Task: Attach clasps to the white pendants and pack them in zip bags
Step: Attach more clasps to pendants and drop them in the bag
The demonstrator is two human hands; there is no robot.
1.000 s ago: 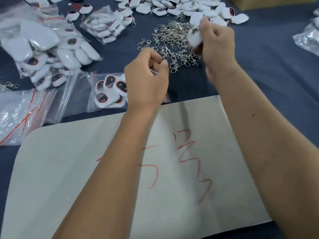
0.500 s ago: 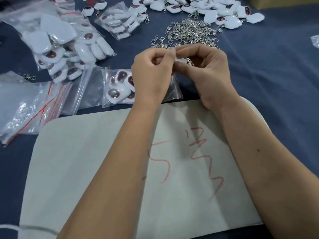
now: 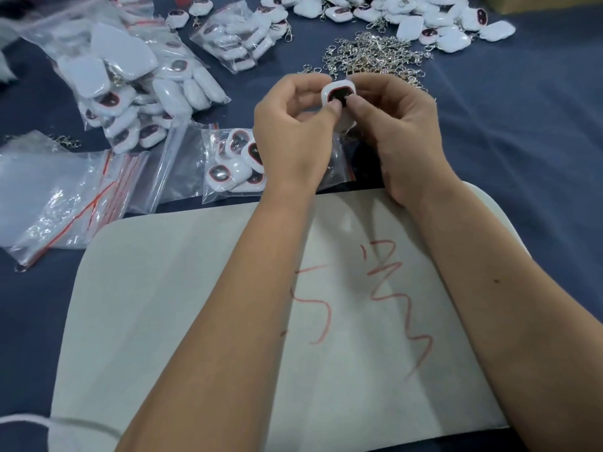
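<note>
Both hands meet above the table's middle and pinch one white pendant [image 3: 337, 93] with a dark, red-rimmed face turned up. My left hand [image 3: 293, 138] holds its left side, thumb on the face. My right hand [image 3: 394, 125] holds its right side, thumb pressing the face too. Any clasp between the fingers is hidden. Behind the hands lies a pile of silver clasps [image 3: 375, 55]. Just under the left hand sits a zip bag [image 3: 235, 161] holding several pendants.
Loose white pendants [image 3: 434, 24] lie at the back. Filled zip bags [image 3: 137, 93] are piled at the left, with another [image 3: 241, 37] behind them and empty zip bags [image 3: 55, 197] nearer. A pale board [image 3: 195, 321] with red marks lies under my forearms on the blue cloth [image 3: 522, 141].
My right hand brought a pendant from the far pile toward my left hand. Both hands now pinch it together, its dark face turned up.
</note>
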